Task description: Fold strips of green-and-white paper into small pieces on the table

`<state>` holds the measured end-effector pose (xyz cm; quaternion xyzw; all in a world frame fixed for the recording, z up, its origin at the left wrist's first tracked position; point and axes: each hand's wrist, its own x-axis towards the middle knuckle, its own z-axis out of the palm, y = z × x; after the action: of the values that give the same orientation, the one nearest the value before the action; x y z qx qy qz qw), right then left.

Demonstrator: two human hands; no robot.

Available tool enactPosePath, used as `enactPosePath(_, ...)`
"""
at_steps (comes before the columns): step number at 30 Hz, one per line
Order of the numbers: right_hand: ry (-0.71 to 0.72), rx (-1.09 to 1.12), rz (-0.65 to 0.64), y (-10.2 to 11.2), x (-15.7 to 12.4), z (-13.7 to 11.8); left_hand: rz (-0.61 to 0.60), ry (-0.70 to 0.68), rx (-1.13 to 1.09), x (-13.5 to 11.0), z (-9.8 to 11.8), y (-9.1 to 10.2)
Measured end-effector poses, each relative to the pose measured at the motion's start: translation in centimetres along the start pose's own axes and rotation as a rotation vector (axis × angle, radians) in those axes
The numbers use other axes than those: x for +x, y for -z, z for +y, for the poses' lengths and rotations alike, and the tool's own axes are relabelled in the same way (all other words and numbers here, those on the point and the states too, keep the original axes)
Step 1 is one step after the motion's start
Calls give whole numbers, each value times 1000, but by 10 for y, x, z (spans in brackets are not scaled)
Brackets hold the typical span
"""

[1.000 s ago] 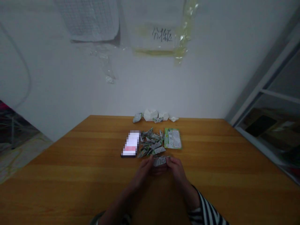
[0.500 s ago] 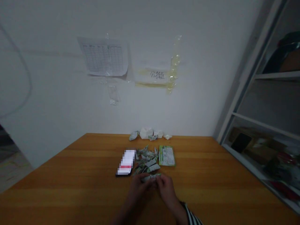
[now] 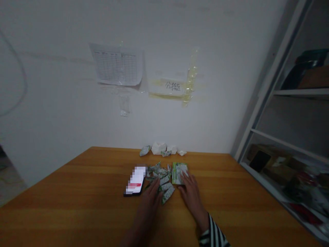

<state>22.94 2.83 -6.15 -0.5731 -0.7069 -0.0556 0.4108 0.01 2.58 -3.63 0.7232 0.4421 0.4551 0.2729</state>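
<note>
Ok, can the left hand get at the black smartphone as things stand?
Likely yes: the left hand lies just beside the black smartphone, with nothing visible between them. The folded green-and-white wrappers lie on the hand's other side, not in the way.

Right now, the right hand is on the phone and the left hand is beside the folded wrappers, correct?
No: the head view shows the right hand on the green printed packet, not the phone. The left hand is beside the folded wrappers, as you said.

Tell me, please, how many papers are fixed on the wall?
2: a printed sheet, upper left, and a handwritten label, taped just to its right and slightly lower.
</note>
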Motion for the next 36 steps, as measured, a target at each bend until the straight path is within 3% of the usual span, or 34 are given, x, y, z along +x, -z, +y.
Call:
enactPosePath(5,-58,-115,-111,0,5,9,7,17,16,-1,4,0)
enactPosePath(12,-94,-125,-102,10,7,3,56,48,-34,-3,10,3)
enactPosePath(27,-222,-35,-166,13,8,7,-15,122,-68,-6,9,-1)
enactPosePath(32,-170,-34,-129,14,8,9,13,163,-123,-7,15,2)
enactPosePath(36,-152,-62,44,19,8,3,21,239,-251,-5,17,1)
